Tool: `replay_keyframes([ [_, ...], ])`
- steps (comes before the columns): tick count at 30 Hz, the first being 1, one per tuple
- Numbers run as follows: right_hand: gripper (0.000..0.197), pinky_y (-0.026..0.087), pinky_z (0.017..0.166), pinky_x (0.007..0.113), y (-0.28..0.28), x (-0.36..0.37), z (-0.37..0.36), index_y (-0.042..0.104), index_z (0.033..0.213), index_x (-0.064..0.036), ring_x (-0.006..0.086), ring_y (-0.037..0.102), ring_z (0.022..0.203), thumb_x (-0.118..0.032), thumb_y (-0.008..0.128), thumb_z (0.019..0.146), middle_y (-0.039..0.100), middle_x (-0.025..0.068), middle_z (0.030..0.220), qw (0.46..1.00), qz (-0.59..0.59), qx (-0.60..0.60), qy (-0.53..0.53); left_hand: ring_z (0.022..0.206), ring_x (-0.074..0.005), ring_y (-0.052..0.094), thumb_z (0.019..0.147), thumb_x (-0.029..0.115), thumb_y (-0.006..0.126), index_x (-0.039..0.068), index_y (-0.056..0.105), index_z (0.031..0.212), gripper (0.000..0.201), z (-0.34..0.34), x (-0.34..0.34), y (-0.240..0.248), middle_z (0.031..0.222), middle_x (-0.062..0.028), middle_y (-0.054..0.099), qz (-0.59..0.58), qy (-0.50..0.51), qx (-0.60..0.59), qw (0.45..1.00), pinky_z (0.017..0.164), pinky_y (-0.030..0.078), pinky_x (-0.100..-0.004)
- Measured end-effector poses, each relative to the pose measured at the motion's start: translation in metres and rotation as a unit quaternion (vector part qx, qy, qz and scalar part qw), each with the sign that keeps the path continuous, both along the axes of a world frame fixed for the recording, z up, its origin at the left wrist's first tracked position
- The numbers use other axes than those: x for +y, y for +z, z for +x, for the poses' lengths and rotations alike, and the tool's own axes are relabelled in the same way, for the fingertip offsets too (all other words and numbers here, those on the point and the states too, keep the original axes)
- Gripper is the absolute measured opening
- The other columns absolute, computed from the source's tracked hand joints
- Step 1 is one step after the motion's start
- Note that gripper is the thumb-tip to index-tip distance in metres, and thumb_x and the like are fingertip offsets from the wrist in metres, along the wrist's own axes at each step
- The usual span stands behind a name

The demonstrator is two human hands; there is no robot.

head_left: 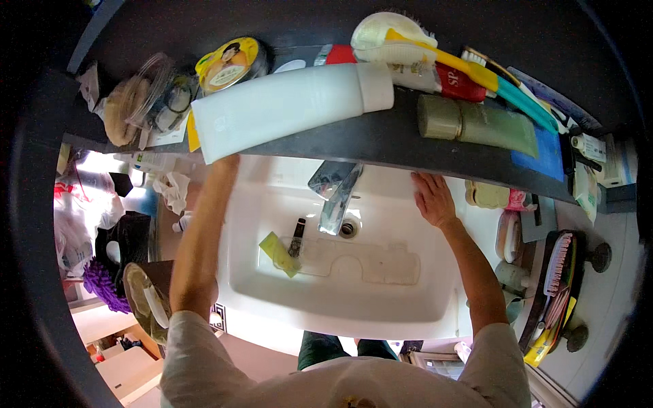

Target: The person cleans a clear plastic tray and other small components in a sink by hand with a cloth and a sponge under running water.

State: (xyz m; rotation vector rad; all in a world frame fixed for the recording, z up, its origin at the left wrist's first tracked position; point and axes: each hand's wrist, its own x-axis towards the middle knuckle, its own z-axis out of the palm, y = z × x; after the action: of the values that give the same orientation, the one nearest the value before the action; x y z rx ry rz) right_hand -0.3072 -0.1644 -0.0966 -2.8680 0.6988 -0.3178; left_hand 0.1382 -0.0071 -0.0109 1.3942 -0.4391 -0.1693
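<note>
My right hand (435,198) rests at the back right rim of the white sink (326,307), fingers stretched out and holding nothing. My left forearm (204,234) reaches up past the sink's left side. Its hand is hidden beneath the dark shelf (326,144) and a large white squeeze tube (286,105), whose flat end juts over the shelf edge. Between my arms stands a chrome faucet (339,200) above the round drain (349,228). In the basin lie a yellow-green sponge-like block (277,253), a slim black tube (298,234) and a clear, flat plastic piece (371,262).
On the shelf are a round yellow-lidded tin (231,64), a yellow-and-teal brush (476,73) and a greenish tube (476,126). A pink hairbrush (558,264) lies right of the sink. A brown bin-like container (145,299) and plastic bags (85,224) stand left.
</note>
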Motion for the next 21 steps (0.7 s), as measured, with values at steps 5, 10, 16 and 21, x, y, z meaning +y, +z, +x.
replay_keyframes([
  [5,0.038,0.033,0.089,0.04,-0.008,-0.006,-0.008,0.042,0.114,-0.0082,0.0299,0.043,0.098,-0.021,0.047,0.078,0.047,0.0116,0.104,0.998,-0.053,0.021,-0.017,0.106,-0.0331,0.042,0.077,0.022,0.051,0.005,0.05,0.11,0.037,-0.106,-0.033,-0.017,0.113,-0.0171,0.048,0.354,-0.126,-0.168,0.911,0.091,0.029,-0.0444],
  [10,0.041,0.03,0.093,0.042,0.005,0.003,0.008,0.041,0.116,-0.0065,0.0304,0.038,0.105,-0.014,0.046,0.076,0.041,0.0105,0.118,0.999,-0.024,0.041,0.002,0.106,-0.0365,0.041,0.074,0.016,0.052,0.005,0.049,0.111,0.039,-0.097,-0.043,-0.062,0.113,-0.0177,0.047,0.188,-0.117,-0.651,0.726,0.091,0.029,-0.0468],
  [16,0.041,0.028,0.096,0.04,0.017,-0.001,0.008,0.042,0.113,-0.0044,0.0301,0.035,0.111,-0.01,0.047,0.073,0.038,0.0104,0.121,1.0,-0.014,-0.023,0.014,0.1,-0.0336,0.046,0.073,0.013,0.052,0.007,0.052,0.104,0.032,-0.128,-0.055,-0.051,0.105,-0.0175,0.051,0.224,-0.244,-0.543,0.772,0.086,0.037,-0.0403],
  [21,0.043,0.021,0.102,0.037,0.02,0.002,0.013,0.041,0.115,-0.0062,0.0264,0.029,0.117,-0.015,0.049,0.074,0.036,0.0099,0.124,0.999,-0.029,0.002,0.02,0.085,-0.0307,0.053,0.075,0.01,0.05,0.006,0.054,0.095,0.021,-0.127,-0.048,-0.05,0.091,-0.0163,0.054,0.223,-0.249,-0.593,0.733,0.072,0.044,-0.0372],
])
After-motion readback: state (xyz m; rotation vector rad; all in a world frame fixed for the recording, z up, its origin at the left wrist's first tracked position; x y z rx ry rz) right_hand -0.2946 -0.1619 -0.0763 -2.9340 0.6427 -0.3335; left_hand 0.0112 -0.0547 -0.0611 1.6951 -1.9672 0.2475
